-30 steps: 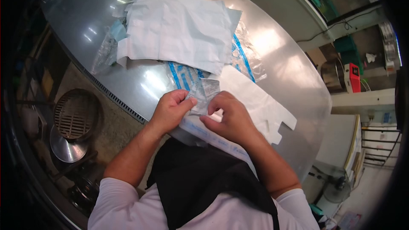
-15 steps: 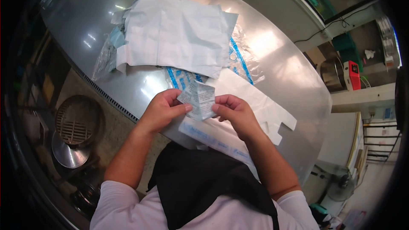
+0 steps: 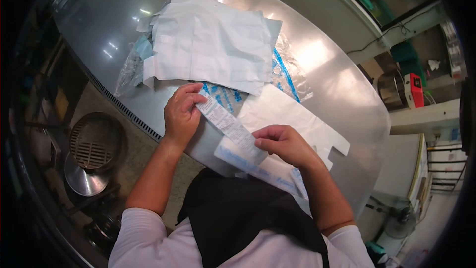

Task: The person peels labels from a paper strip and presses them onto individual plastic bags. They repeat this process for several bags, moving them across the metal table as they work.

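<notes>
A long printed paper slip hangs between my two hands, running diagonally down to the right. My left hand pinches its upper left end. Near the lower right end, my right hand grips the edge between thumb and fingers. Under and beside the slip lie white sheets with blue print on the steel table. A stack of pale, creased sheets sits beyond my hands, with clear plastic with blue markings partly beneath it.
Left of the table, below its edge, are a round slatted metal basket and a shiny metal bowl. At the right stand a red device and a metal pot. A fan is at the lower right.
The paper, creased and bunched before, is now stretched into a long strip. My left hand has moved up and left, my right hand down and right.
</notes>
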The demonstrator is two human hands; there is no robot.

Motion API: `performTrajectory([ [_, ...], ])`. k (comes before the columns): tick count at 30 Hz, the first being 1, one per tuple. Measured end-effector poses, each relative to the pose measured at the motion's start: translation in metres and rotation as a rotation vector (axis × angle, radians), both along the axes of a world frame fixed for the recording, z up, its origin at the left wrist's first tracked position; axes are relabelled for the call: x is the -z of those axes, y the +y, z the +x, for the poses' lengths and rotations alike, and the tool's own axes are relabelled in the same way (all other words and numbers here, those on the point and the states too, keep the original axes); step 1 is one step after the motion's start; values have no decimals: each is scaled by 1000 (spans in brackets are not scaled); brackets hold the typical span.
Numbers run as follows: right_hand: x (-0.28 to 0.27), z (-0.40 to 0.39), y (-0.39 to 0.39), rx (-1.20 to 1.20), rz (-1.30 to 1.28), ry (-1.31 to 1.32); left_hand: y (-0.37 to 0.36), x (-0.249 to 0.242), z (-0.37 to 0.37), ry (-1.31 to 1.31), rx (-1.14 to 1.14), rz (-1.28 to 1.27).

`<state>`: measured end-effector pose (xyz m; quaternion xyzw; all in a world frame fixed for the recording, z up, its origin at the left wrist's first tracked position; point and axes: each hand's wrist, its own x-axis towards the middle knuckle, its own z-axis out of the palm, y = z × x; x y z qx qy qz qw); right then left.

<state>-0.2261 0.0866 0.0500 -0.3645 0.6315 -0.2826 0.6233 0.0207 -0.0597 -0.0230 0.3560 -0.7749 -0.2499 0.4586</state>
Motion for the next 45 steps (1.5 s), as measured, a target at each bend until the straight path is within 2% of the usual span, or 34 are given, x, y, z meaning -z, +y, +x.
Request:
performTrajectory([
  [4, 5, -4, -1, -89, 64, -39, -4, 10, 2, -66, 1, 20],
  [8, 10, 2, -4, 17, 175, -140, -5, 13, 4, -194, -48, -15],
  [10, 12, 8, -8, 53, 181, -156, 2, -3, 3, -224, -84, -23],
  [12, 12, 16, -13, 134, 178, -136, 29, -25, 4, 150, -302, 134],
  [14, 9, 22, -20, 158, 186, -144, 53, -19, 31, 214, 58, 826],
  [16, 12, 27, -25, 164, 191, -158, 74, -24, 32, 156, 427, 1392],
  [17, 18, 28, -27, 179, 168, -197, 84, -27, 24, 117, 449, 1483],
  [19, 21, 33, -29, 192, 152, -238, 105, -25, 4, 335, 406, 1356],
  [23, 12, 41, -34, 267, 180, -295, 112, 4, -4, 378, 348, 1289],
  [25, 13, 38, -34, 299, 188, -346, 116, 6, -8, 399, 150, 1033],
  [26, 15, 37, -35, 319, 220, -423, 117, 5, -6, 301, 173, 979],
  [27, 18, 36, -35, 339, 252, -503, 118, 1, -6, 296, 178, 981],
  [29, 35, 32, -35, 322, 221, -600, 117, -3, -8, 394, 399, 1181],
  [31, 24, 35, -39, 298, 184, -693, 116, -4, -11, 367, 399, 1212],
  [33, 6, 38, -36, 328, 142, -333, 115, -4, -12, 343, 397, 1247],
  [34, 7, 35, -32, 328, 142, -334, 114, -4, -12, 435, 327, 1305],
  [36, 11, 25, -22, 141, 76, -230, 110, -7, -10, 530, 248, 1359],
  [37, 18, 26, -14, 138, 76, -231, 105, -13, -8, 517, 246, 1378],
  [39, 31, 29, 3, -54, -182, -263, 98, -15, -8, 506, 246, 1396],
  [43, 26, 27, 7, -15, -60, -317, 92, -11, -16, 554, 196, 1338],
  [45, 18, 25, 5, -16, -44, -278, 89, -18, -14, 571, 256, 1403],
])
